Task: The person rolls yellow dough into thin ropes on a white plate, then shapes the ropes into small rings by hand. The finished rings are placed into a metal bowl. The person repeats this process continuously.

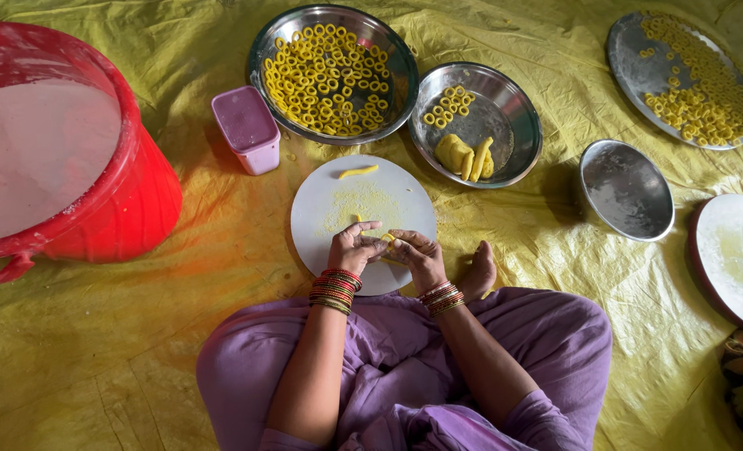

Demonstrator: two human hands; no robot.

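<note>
I am looking down at my two hands meeting just below the middle of the frame. My left hand [353, 248] and my right hand [417, 253] are pinching a small yellow dough piece [387, 239] between their fingertips, so it is sitting right in the gap where the two hands are touching, mostly hidden by the fingers. Both hands are hovering over the lower edge of a round white board [321, 196], which is carrying a dusting of yellow crumbs and, near its top edge, a short dough stick [358, 171] lying well apart from my grip. Above the board, a small steel bowl [517, 113] is holding a few rings and some dough lumps [465, 156]. To its left, a large steel bowl [388, 42] is holding many yellow rings, and a pink box [246, 128] is standing beside it. A red tub [129, 188] is filling the upper left. At the right, an empty steel bowl [626, 188] is sitting below a steel plate [630, 67] of rings.
</note>
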